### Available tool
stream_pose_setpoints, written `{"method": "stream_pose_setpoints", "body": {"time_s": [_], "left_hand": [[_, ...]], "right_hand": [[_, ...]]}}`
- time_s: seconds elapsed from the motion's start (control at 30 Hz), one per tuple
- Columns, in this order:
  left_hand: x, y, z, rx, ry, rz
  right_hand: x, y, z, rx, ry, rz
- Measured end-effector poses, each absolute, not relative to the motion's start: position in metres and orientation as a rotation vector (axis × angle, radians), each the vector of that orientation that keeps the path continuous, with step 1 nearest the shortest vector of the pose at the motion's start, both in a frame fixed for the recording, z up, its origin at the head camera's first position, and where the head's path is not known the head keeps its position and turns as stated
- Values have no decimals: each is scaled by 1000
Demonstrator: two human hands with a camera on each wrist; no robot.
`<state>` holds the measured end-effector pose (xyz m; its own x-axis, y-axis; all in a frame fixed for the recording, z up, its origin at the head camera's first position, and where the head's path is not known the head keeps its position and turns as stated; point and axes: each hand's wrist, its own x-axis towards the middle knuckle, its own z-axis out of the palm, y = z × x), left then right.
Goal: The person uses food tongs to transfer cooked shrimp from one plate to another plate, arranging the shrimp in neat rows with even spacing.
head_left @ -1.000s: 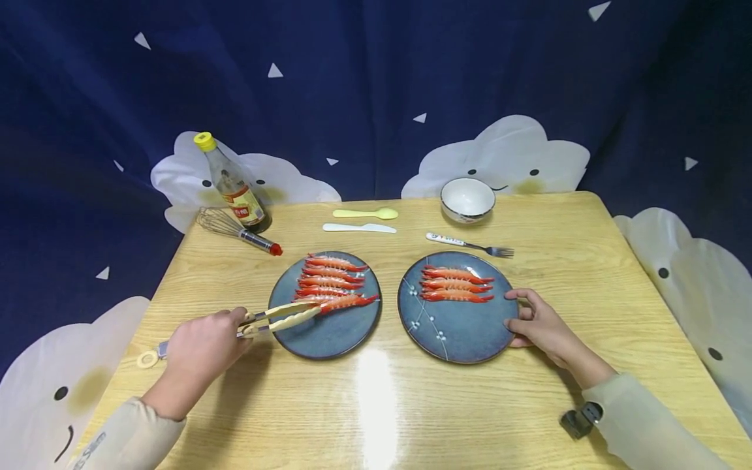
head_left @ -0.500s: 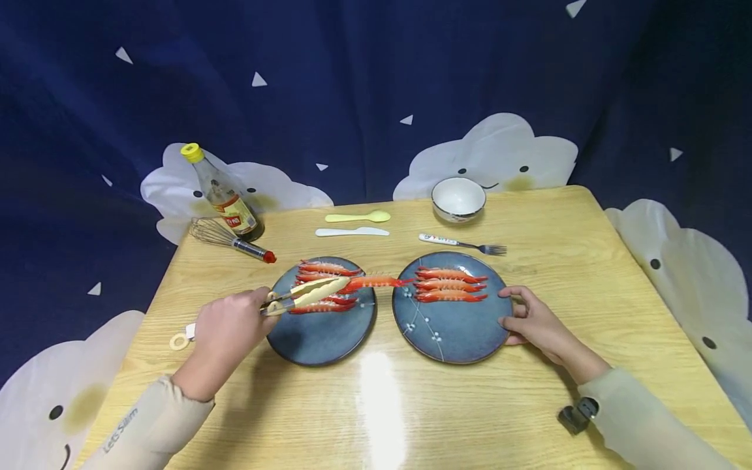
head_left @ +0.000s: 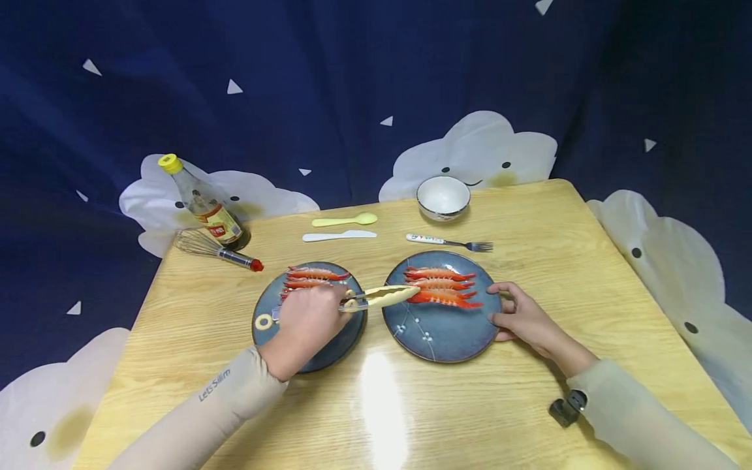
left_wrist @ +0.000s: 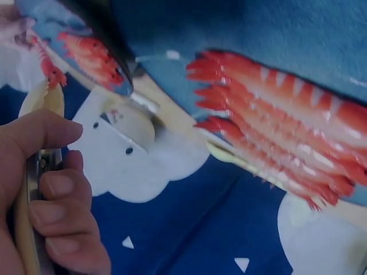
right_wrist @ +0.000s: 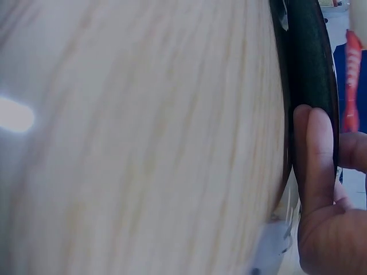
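My left hand (head_left: 311, 316) grips a pair of tongs (head_left: 388, 297) with cream tips. A red-orange shrimp (head_left: 446, 299) is in the tips, low over the right blue plate (head_left: 449, 339), overlapping the row of shrimps (head_left: 440, 274) there. My right hand (head_left: 525, 318) pinches that plate's right rim, some fingers under its edge in the right wrist view. Beneath my left hand lies the left blue plate (head_left: 346, 346), partly hidden by hand and tongs. Several shrimps (left_wrist: 281, 126) lie side by side on it in the left wrist view.
Behind the plates lie a yellow spoon (head_left: 346, 220), a white knife (head_left: 337, 236) and a fork (head_left: 449, 243). A white bowl (head_left: 443, 199) stands at the back. At back left are a sauce bottle (head_left: 214, 219) and a whisk (head_left: 220, 250). A small black object (head_left: 564, 411) is beside the right sleeve.
My left hand has carried the tongs and a shrimp rightward from the left plate to above the right plate. My right hand stays at the right plate's rim. The head view has shifted slightly.
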<state>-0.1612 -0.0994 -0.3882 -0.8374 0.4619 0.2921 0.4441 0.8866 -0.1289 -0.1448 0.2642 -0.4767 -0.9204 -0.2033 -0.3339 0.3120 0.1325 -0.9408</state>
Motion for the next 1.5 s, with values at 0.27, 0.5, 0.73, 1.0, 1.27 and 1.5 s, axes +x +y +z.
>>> {"method": "stream_pose_setpoints", "body": {"time_s": [0.27,0.5,0.73,1.0,1.27,1.5], "left_hand": [[-158,-94,-403,-672,-2685,107],[-153,-94,-411,-663,-2715,104],[-146,-92,-413,-646,-2734,117],[-144,-91,-410,-693,-2770,145],[-151,-83,-406,-749,-2784,164],[-152,-79,-405,-652,-2859,174]], "right_hand": [[-148,263,-475,89,2028,-1846],[-148,265,-477,86,2001,-1859],[-149,266,-473,86,2034,-1846],[-147,264,-475,82,2017,-1839],[-148,264,-475,112,2013,-1852],[-148,264,-474,107,2019,-1846]]}}
